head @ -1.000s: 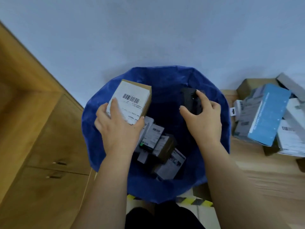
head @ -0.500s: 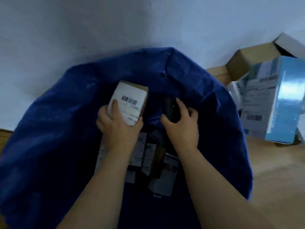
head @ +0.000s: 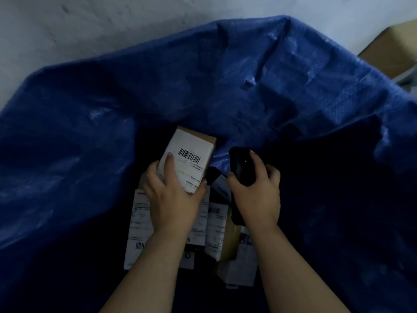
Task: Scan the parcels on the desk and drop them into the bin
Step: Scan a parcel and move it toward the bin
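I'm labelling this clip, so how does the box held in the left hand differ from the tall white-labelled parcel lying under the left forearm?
The small white-labelled cardboard box is raised and gripped by the left hand; the tall white-labelled parcel lies loose on the pile below. The box looks short and blocky, the parcel long and flat. The box's barcode sits near its top, the parcel's near its bottom. Both are inside the blue woven bin bag.

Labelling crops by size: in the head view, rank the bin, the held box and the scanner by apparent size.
1. bin
2. box
3. scanner, partly hidden by the right hand
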